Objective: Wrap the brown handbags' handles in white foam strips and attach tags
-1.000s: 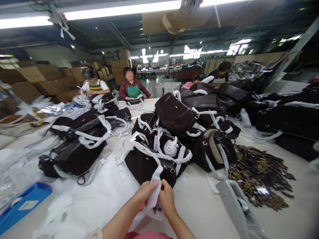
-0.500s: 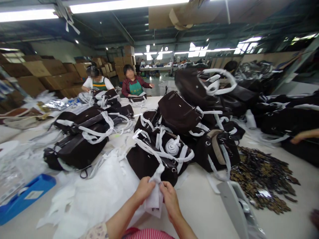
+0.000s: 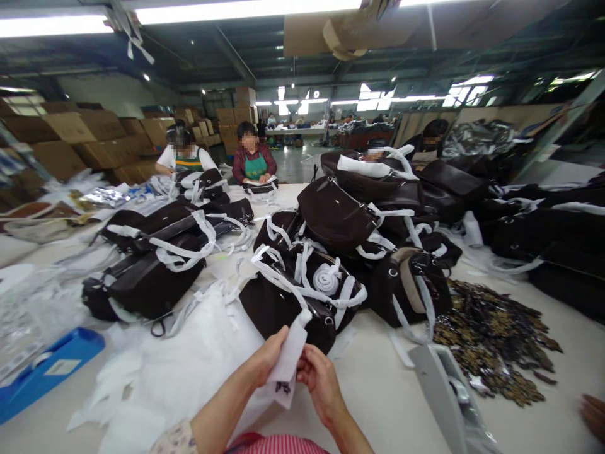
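Observation:
A dark brown handbag (image 3: 269, 306) lies in front of me, its straps wrapped in white material. A rolled white strip (image 3: 327, 277) sits on top of it. My left hand (image 3: 265, 360) is closed on a white wrapping sheet (image 3: 290, 350) at the near end of a wrapped strap (image 3: 283, 284). My right hand (image 3: 322, 381) has its fingers curled in a pinch at the sheet's right edge. Small dark pieces (image 3: 283, 387) show at the sheet's lower end; their kind cannot be made out.
White sheets (image 3: 170, 372) spread left of my hands, beside a blue tape dispenser (image 3: 57, 369). A grey tape dispenser (image 3: 447, 391) and a pile of dark and bronze tags (image 3: 496, 340) lie right. More handbags (image 3: 335, 217) are heaped ahead. Co-workers (image 3: 255, 157) sit across the table.
The white sheet has been turned and opened flatter, tilting up in my left hand. My right hand has shifted slightly off the strap to the sheet's edge. A bag on the heap has been lowered.

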Demonstrator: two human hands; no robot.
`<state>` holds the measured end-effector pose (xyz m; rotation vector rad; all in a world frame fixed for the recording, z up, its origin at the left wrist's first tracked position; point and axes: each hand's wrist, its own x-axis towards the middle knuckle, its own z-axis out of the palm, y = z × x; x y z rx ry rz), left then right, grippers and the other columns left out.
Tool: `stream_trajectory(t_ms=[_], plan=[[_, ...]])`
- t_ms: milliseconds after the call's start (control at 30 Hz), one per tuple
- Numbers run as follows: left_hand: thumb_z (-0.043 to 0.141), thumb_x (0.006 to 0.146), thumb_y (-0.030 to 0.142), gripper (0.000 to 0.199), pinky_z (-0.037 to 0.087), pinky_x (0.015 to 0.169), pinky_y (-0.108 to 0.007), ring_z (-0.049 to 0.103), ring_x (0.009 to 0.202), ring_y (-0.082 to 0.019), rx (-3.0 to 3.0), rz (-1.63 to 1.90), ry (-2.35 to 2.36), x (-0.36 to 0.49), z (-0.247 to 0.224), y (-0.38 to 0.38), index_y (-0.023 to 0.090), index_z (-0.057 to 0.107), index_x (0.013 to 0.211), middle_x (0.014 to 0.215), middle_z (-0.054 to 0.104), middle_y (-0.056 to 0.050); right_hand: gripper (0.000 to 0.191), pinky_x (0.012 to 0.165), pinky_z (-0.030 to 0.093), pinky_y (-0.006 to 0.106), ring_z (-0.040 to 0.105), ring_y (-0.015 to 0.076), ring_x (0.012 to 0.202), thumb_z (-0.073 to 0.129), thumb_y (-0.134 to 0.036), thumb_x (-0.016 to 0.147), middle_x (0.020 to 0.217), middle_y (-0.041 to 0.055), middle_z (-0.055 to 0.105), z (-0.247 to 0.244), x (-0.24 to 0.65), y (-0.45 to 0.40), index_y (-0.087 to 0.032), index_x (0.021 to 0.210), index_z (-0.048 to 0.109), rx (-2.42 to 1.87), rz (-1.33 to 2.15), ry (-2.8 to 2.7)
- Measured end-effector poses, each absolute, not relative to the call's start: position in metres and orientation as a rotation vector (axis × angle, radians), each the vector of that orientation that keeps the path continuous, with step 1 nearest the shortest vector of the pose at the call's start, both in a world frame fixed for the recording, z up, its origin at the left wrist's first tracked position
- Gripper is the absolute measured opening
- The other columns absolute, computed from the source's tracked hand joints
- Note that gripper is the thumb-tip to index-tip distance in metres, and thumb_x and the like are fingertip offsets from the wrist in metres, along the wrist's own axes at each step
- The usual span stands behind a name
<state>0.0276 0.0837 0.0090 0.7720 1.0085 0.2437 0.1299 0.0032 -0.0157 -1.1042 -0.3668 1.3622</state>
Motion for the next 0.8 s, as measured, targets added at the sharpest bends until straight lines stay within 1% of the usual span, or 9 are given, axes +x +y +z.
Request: stream_trajectory(t_ms=[100,200,267,367,433,500,600,667,800], plan=[[0.048,0.078,0.069,0.057,0.045,0.057,-0.028,0.056,0.056,-0.016,0.743,0.240,1.071,0.027,0.005,0.083,0.013,0.061,0.079,0.061,0.061,-0.003,0.031,0.049,0.041,0.022,0.053,0.0120,0.057,0.073,-0.043,0.066,0.068,-0.0019,0.060,-0.019,0.127,0.005,-0.019,0.081,0.062,-1.145,1.336,-0.331],[0.050,0.077,0.068,0.057,0.047,0.059,-0.029,0.058,0.056,-0.017,0.787,0.247,1.075,0.029,0.003,0.078,0.013,0.063,0.083,0.062,0.062,-0.003,0.033,0.042,0.034,0.018,0.044,0.0075,0.047,0.078,-0.038,0.060,0.058,-0.0068,0.054,-0.023,0.124,0.010,-0.019,0.075,0.056,-1.199,1.297,-0.298],[0.045,0.077,0.071,0.062,0.047,0.058,-0.031,0.058,0.055,-0.018,0.813,0.199,1.076,0.031,0.004,0.075,0.012,0.064,0.082,0.060,0.062,-0.004,0.036,0.037,0.025,0.017,0.039,0.0064,0.041,0.078,-0.038,0.058,0.052,-0.0087,0.049,-0.025,0.123,0.014,-0.019,0.079,0.056,-1.234,1.294,-0.281],[0.042,0.077,0.072,0.064,0.047,0.061,-0.033,0.060,0.061,-0.021,0.909,0.205,1.109,0.031,0.011,0.072,0.012,0.064,0.085,0.063,0.063,-0.006,0.046,0.034,0.015,0.016,0.033,0.0057,0.038,0.077,-0.037,0.058,0.048,-0.0109,0.044,-0.024,0.122,0.020,-0.020,0.095,0.057,-1.267,1.350,-0.246],[0.046,0.078,0.068,0.059,0.047,0.069,-0.032,0.062,0.074,-0.023,1.031,0.333,1.141,0.026,0.021,0.069,0.014,0.064,0.093,0.074,0.066,-0.007,0.046,0.035,0.013,0.015,0.030,0.0048,0.038,0.075,-0.037,0.059,0.047,-0.0116,0.041,-0.023,0.123,0.022,-0.019,0.098,0.058,-1.255,1.408,-0.243],[0.051,0.079,0.060,0.053,0.045,0.080,-0.031,0.060,0.090,-0.024,1.176,0.456,1.177,0.019,0.035,0.064,0.014,0.061,0.104,0.090,0.068,-0.008,0.038,0.037,0.013,0.015,0.029,0.0040,0.039,0.074,-0.037,0.061,0.046,-0.0113,0.038,-0.023,0.123,0.023,-0.017,0.089,0.060,-1.234,1.446,-0.256],[0.068,0.069,0.044,0.056,0.040,0.089,-0.029,0.055,0.103,-0.025,1.408,0.450,1.202,0.006,0.057,0.052,0.016,0.056,0.116,0.109,0.063,-0.009,0.032,0.037,0.014,0.015,0.030,0.0035,0.040,0.075,-0.038,0.060,0.047,-0.0102,0.039,-0.024,0.123,0.024,-0.016,0.078,0.060,-1.222,1.458,-0.254],[0.073,0.061,0.030,0.057,0.040,0.088,-0.028,0.054,0.101,-0.025,1.521,0.426,1.208,0.001,0.065,0.044,0.018,0.057,0.115,0.110,0.062,-0.007,0.032,0.037,0.014,0.016,0.029,0.0035,0.039,0.076,-0.038,0.059,0.046,-0.0105,0.038,-0.026,0.122,0.025,-0.017,0.074,0.059,-1.224,1.466,-0.243],[0.056,0.068,0.019,0.023,0.040,0.080,-0.027,0.056,0.088,-0.022,1.553,0.574,1.269,-0.002,0.055,0.034,0.019,0.059,0.091,0.090,0.063,-0.004,0.035,0.038,0.014,0.016,0.030,0.0036,0.040,0.078,-0.040,0.058,0.046,-0.0104,0.039,-0.027,0.119,0.024,-0.017,0.073,0.057,-1.216,1.483,-0.237]])
